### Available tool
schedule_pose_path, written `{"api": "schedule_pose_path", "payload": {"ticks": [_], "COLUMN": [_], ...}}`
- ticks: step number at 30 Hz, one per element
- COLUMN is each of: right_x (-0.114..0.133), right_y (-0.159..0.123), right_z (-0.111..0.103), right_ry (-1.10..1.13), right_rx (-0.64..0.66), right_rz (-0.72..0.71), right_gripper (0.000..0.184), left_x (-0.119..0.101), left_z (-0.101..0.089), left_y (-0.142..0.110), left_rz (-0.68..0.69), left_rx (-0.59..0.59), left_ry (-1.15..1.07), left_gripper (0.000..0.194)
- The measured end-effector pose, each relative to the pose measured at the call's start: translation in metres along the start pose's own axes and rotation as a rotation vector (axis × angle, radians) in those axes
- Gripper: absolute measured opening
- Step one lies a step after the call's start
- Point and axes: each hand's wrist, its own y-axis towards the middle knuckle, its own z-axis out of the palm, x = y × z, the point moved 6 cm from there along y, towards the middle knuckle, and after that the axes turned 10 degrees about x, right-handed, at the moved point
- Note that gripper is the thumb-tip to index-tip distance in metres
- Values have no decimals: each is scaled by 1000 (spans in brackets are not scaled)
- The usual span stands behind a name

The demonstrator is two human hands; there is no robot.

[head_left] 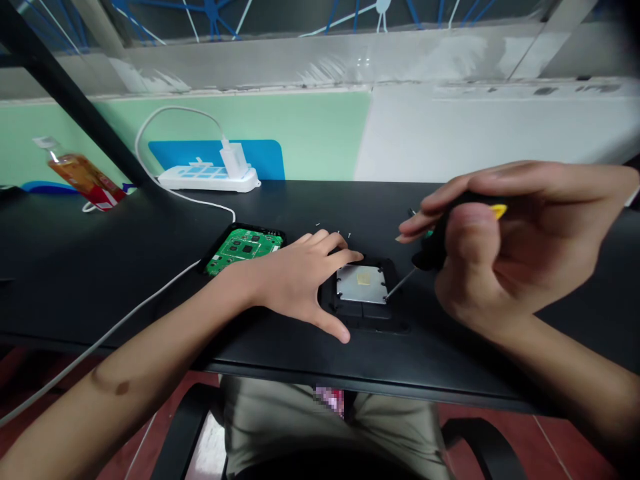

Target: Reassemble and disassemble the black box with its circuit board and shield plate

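Observation:
My right hand is closed around the dark handle of a screwdriver, which has a yellow end. The thin shaft slants down to the lower right corner of a silver metal plate. That plate sits in a black plastic housing lying flat on the table. My left hand spreads over the left side of the housing, thumb and fingers apart, its fingertips at the upper edge. Behind my left wrist lies a green circuit board in a black frame, partly covered by that hand.
Several tiny screws lie behind the housing. A white power strip with a plugged-in charger stands by the wall. Its white cable runs to the circuit board. A drink bottle stands at the left. The black table ends before my lap.

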Motion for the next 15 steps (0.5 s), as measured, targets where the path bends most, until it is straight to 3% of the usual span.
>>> {"api": "schedule_pose_path", "payload": {"ticks": [4,8,15], "right_x": [3,0,-6], "right_y": [0,-1,3], "right_z": [3,3,-3], "right_ry": [159,175,19], "right_rx": [-60,-71,47], "right_rz": [54,2,-154], "right_gripper": [28,27,45], "left_x": [0,-1,1], "left_z": [0,0,1], "left_y": [0,0,0], "left_rz": [-2,6,13], "left_rx": [3,0,-17], "left_ry": [5,16,-10], "left_gripper": [115,115,113]}}
